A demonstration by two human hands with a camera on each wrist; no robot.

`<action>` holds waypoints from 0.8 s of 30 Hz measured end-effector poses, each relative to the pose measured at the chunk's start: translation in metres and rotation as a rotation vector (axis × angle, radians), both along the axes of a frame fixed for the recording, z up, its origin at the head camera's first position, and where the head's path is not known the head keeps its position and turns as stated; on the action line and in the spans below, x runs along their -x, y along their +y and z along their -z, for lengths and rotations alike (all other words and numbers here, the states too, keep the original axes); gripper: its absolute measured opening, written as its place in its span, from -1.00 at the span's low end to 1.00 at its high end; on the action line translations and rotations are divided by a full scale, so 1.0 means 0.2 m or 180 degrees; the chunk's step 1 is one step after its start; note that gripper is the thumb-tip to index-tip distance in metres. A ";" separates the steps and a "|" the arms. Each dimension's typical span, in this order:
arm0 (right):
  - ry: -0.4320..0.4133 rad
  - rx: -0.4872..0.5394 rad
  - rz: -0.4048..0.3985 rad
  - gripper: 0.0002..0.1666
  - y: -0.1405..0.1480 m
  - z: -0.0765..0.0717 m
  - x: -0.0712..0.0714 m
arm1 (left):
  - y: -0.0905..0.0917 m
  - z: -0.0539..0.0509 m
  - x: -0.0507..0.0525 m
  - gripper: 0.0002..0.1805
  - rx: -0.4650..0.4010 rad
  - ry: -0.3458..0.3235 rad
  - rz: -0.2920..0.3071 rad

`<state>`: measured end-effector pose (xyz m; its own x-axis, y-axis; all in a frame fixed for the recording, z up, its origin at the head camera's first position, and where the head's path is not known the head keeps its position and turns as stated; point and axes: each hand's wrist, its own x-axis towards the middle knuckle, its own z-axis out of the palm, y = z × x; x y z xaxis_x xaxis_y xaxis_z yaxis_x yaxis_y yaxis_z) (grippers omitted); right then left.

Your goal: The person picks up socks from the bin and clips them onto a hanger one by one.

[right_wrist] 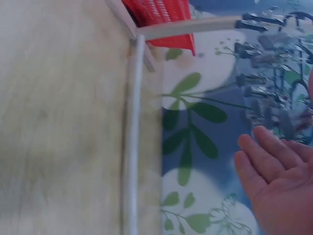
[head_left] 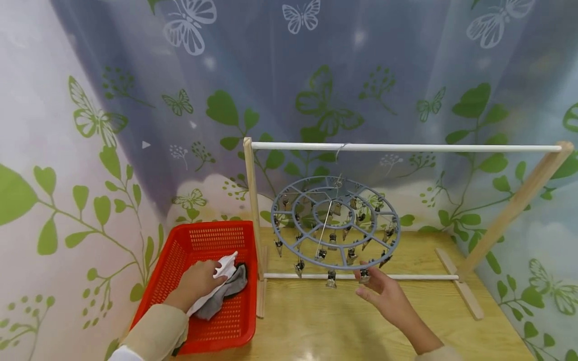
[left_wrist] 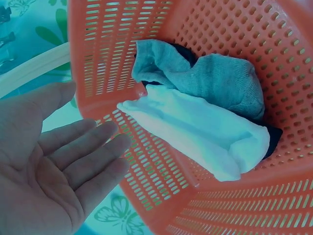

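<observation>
In the head view my left hand (head_left: 198, 285) reaches into a red plastic basket (head_left: 249, 321), over a white sock (head_left: 226, 266). The left wrist view has its fingers extended, just short of the white sock (left_wrist: 200, 129). Beside that sock lies a grey sock (left_wrist: 227, 83), with something dark partly hidden beneath them. My right hand (head_left: 392, 300) is at the front rim of a round grey clip hanger (head_left: 336, 267). Its fingers are spread around a metal clip (head_left: 364, 276); whether they touch it is unclear. Right wrist view: the hand (right_wrist: 283, 181) has extended fingers near the hanging clips (right_wrist: 254, 78).
The hanger hooks onto a white rail (head_left: 429, 148) between a left wooden post (head_left: 252, 185) and a slanted right post (head_left: 510, 215). A lower white bar (head_left: 420, 277) crosses behind the right hand. The wooden tabletop (head_left: 316, 326) lies below, before a patterned curtain (head_left: 384, 40).
</observation>
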<state>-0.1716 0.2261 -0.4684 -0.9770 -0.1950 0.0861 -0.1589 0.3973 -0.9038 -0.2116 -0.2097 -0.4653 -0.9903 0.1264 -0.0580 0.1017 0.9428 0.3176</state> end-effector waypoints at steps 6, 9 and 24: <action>0.0084 0.0081 -0.0107 -0.29 -0.05 0.02 0.00 | -0.01 0.04 0.00 -0.58 0.0022 -0.0047 -0.0029; 0.0344 0.0037 0.0047 -0.29 -0.07 0.01 0.00 | -0.02 0.05 0.01 -0.60 0.0075 -0.0079 -0.0016; 0.0887 0.0023 0.0257 -0.56 -0.03 0.01 -0.07 | 0.07 0.08 0.18 -0.62 -0.0010 -0.0478 0.0223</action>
<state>-0.1586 0.2196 -0.4696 -0.9278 -0.1161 0.3545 -0.3698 0.4126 -0.8325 -0.2484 -0.1956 -0.4818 -0.9593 0.1952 -0.2042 0.1182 0.9340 0.3372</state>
